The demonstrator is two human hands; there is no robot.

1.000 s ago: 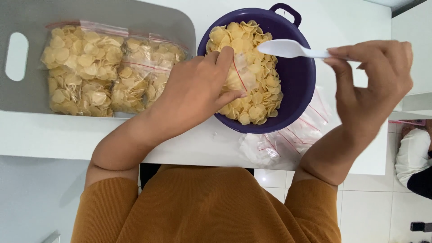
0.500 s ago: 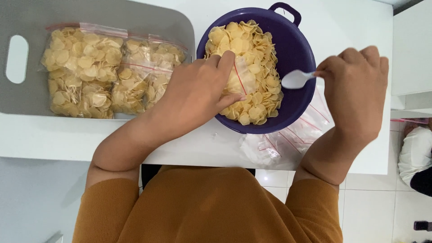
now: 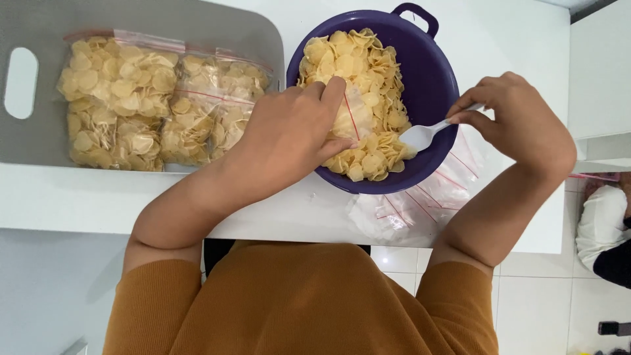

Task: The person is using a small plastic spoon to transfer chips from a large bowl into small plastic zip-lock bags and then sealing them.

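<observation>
- White and bare, the table [image 3: 506, 39] ran to its near edge just below the bowl; open surface lay beyond the bowl at the top right.
- A grey cutting board [image 3: 39, 138] lay at the left, its near edge close to the table's edge, carrying two filled bags of chips [image 3: 154, 105] side by side.
- The purple bowl [image 3: 439, 85], with its handle at the far rim, sat just right of the board, heaped with pale yellow chips [image 3: 358, 59]; bare purple wall showed on its right side.
- A stack of empty clear bags [image 3: 427, 197] lay under the bowl's near right rim, reaching to the table's edge.
- The left hand [image 3: 289, 135] rested over the bowl, fingers curled around a small clear bag [image 3: 348, 115] held on top of the chips.
- The right hand [image 3: 519, 118] pinched the white spoon [image 3: 424, 135] by its handle with closed fingertips. The spoon's long axis slanted from that grip at the bowl's right rim down and left, its scoop touching the chips just right of the small bag.
</observation>
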